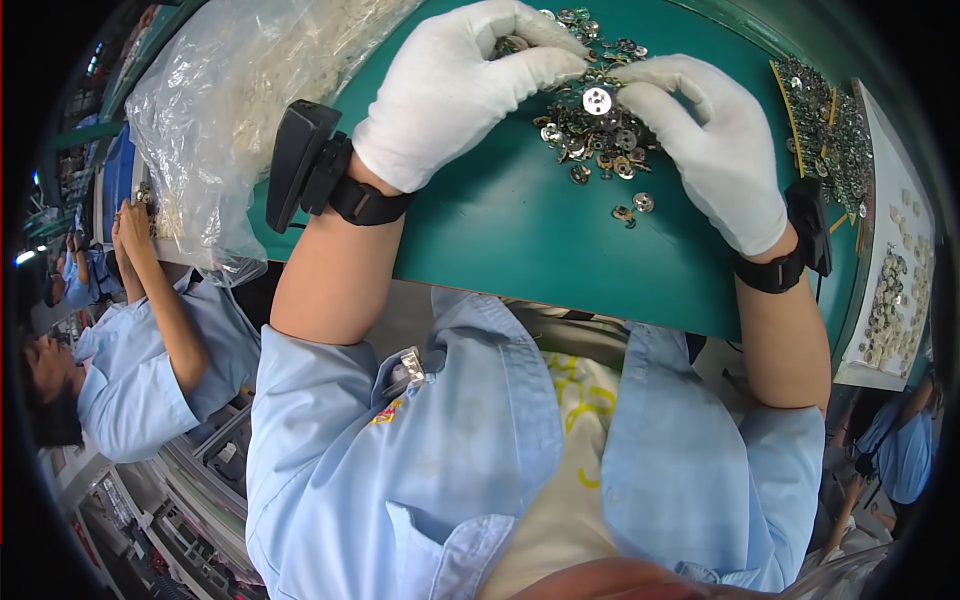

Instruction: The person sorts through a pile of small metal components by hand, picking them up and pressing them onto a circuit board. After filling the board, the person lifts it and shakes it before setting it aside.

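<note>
Both my hands wear white gloves and work over a heap of small round metal parts (600, 140), silver, brassy and greenish, on the green tabletop (480, 230). My left hand (460, 90) is curled at the heap's left side, its thumb and forefinger drawn together. What those tips grip is too small to make out. A few metal pieces (512, 45) show under its curled fingers. From the right, my right hand (705, 140) reaches in with thumb and forefinger pinched. Right beside those tips is a bright silver disc (597, 100) with holes; whether they grip it is unclear.
Left of me lies a clear plastic bag (240, 110) of pale pieces. At right are more metal parts (815, 125) and a white board (900, 290) with small parts. A co-worker (150, 340) sits at left. Black devices are strapped to my wrists.
</note>
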A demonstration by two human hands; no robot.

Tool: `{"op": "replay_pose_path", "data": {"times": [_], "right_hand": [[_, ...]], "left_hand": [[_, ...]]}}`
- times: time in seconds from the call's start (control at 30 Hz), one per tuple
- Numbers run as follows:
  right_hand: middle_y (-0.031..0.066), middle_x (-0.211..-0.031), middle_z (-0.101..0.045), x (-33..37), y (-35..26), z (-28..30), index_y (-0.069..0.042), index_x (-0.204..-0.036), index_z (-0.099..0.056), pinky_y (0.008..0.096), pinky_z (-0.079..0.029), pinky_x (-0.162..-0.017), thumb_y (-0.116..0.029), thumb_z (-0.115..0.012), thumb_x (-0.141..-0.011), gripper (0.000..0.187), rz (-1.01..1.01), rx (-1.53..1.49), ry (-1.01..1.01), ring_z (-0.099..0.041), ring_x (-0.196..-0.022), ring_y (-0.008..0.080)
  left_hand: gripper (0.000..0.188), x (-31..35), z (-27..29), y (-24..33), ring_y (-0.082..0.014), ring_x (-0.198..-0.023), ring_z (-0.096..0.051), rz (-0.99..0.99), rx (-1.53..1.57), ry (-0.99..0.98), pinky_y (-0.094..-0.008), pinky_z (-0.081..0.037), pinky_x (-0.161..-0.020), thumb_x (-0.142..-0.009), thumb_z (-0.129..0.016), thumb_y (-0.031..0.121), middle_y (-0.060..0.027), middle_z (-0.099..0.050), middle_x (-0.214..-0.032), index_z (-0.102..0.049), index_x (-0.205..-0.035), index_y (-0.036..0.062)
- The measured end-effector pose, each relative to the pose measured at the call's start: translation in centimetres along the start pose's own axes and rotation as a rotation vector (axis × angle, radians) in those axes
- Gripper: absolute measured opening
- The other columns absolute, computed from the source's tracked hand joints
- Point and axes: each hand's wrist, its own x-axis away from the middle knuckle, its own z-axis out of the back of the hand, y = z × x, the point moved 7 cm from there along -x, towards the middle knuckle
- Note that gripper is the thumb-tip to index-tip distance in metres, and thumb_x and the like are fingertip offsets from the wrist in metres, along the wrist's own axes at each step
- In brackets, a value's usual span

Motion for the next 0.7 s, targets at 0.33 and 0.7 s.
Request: {"op": "replay_pose_path", "data": {"times": [0.33, 0.7], "right_hand": [[0.0023, -0.091, -0.062, 0.4, 1.8, -0.6, 0.002, -0.097, -0.065, 0.0203, -0.043, -0.075, -0.008, -0.059, -0.088, 0.014, -0.090, -0.293, 0.018, -0.056, -0.081, 0.0084], [0.0038, -0.094, -0.063, 0.8, 0.9, 0.5, 0.002, -0.096, -0.065, 0.0210, -0.044, -0.076, -0.006, -0.061, -0.087, 0.014, -0.004, -0.132, 0.142, -0.056, -0.083, 0.0092]], "left_hand": [[0.011, -0.1, -0.4, -0.8, -0.0091, -0.083, -0.058, -0.018, 0.132, -0.044, -0.0226, -0.047, -0.076, -0.086, -0.064, 0.004, -0.0043, -0.065, -0.092, -0.063, -0.096, -0.0016], [0.019, -0.1, -1.3, -0.3, -0.0106, -0.082, -0.062, -0.129, -0.037, -0.090, -0.0231, -0.048, -0.073, -0.084, -0.068, 0.015, -0.0051, -0.068, -0.087, -0.069, -0.095, -0.0008]]}}
